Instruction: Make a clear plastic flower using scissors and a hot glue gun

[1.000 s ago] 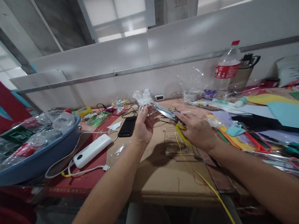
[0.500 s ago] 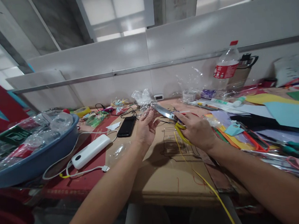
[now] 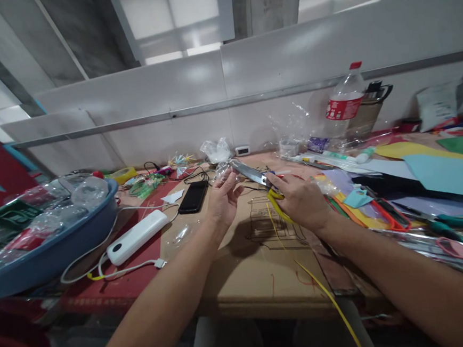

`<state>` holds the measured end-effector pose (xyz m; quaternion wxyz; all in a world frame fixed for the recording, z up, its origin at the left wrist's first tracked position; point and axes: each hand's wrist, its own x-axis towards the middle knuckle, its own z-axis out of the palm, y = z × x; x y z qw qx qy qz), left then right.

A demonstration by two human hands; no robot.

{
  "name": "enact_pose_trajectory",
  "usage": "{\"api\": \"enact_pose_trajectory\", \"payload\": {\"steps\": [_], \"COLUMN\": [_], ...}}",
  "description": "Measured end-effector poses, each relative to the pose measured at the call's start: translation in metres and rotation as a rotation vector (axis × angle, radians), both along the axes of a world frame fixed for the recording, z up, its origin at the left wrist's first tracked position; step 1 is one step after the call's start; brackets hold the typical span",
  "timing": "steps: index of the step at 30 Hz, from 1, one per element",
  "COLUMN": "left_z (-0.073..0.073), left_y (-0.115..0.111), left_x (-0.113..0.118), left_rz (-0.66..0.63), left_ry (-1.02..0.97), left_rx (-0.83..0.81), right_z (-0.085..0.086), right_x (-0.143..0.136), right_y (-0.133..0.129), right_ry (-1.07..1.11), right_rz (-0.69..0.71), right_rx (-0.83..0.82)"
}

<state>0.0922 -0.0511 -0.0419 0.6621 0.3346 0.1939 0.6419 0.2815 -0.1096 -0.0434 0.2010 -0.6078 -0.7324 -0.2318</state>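
Observation:
Scissors (image 3: 252, 173) with yellow handles are gripped in my right hand (image 3: 300, 199), their blades pointing up and to the left. Between the thumb and fingers of my left hand (image 3: 221, 200) is a piece of clear plastic (image 3: 223, 171), hard to make out against the background. The blade tips reach this plastic, just above my left fingertips; whether they cut into it I cannot tell. Below both hands lies a cardboard sheet (image 3: 240, 280) with printed drawings. A thin yellow strip (image 3: 324, 289) runs from beneath the scissors over the front edge.
On the left stand a blue basin (image 3: 79, 233) of plastic bottles, a white power bank (image 3: 138, 237) with cable and a black phone (image 3: 193, 197). A crumpled clear bag (image 3: 216, 149) lies behind. To the right are a large bottle (image 3: 344, 108), coloured paper (image 3: 448, 178) and green-handled pliers (image 3: 456, 233).
The view has shifted slightly, so things sit a little further left. Both hands and the scissors keep nearly the same pose.

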Motion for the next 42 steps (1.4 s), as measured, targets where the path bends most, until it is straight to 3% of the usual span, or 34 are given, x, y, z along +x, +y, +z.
{"api": "enact_pose_trajectory", "payload": {"steps": [17, 29, 42], "left_z": [-0.0024, 0.0025, 0.0036], "left_y": [0.0066, 0.0035, 0.0033], "left_x": [-0.0029, -0.003, -0.0049], "left_rz": [0.044, 0.231, 0.208], "left_ry": [0.094, 0.166, 0.122], "left_rx": [0.021, 0.09, 0.053], "right_z": [0.0069, 0.0024, 0.0035], "right_x": [0.0012, -0.0033, -0.0032], "right_y": [-0.0009, -0.0046, -0.0039], "right_ry": [-0.002, -0.012, -0.001], "right_rz": [0.014, -0.038, -0.024], "right_rx": [-0.108, -0.038, -0.06]}}
